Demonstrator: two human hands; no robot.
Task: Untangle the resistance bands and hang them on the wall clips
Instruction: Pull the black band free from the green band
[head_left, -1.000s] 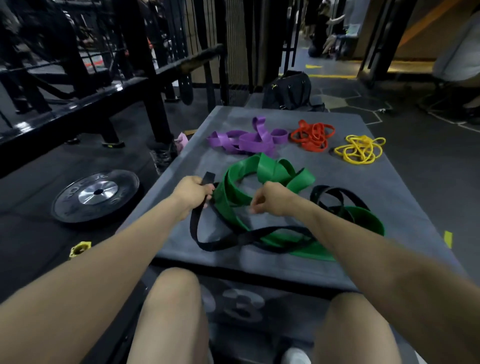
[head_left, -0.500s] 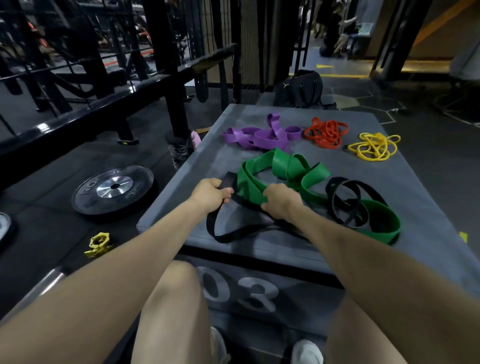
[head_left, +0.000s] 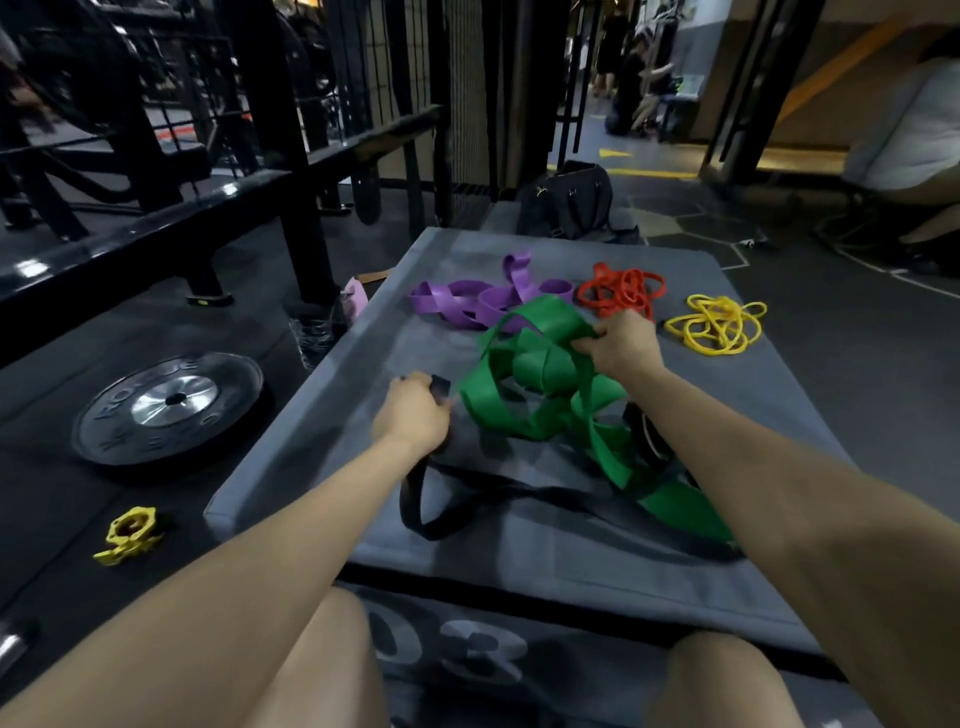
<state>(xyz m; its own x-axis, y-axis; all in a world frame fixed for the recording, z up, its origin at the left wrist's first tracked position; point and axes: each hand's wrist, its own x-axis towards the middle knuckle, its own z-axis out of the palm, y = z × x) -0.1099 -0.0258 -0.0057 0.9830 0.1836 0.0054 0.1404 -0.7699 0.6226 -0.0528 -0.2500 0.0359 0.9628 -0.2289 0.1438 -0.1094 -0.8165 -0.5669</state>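
Note:
A wide green band (head_left: 540, 369) and a black band (head_left: 441, 512) lie tangled together on the grey padded box (head_left: 322, 457). My right hand (head_left: 621, 345) grips the green band and holds its loops up off the box. My left hand (head_left: 413, 413) grips one end of the black band, whose loop trails toward me. A purple band (head_left: 457, 301), a red band (head_left: 621, 291) and a yellow band (head_left: 719, 325) lie bunched in separate heaps along the far side. No wall clips show.
A black weight plate (head_left: 169, 405) and a yellow collar (head_left: 130, 535) lie on the floor to the left. A black rack (head_left: 156, 218) stands beyond them. A black bag (head_left: 569, 200) sits behind the box. My knees are at the near edge.
My right hand has lifted the green band up and away toward the far right, pulling its loops off the box. My left hand has kept its grip on the black band.

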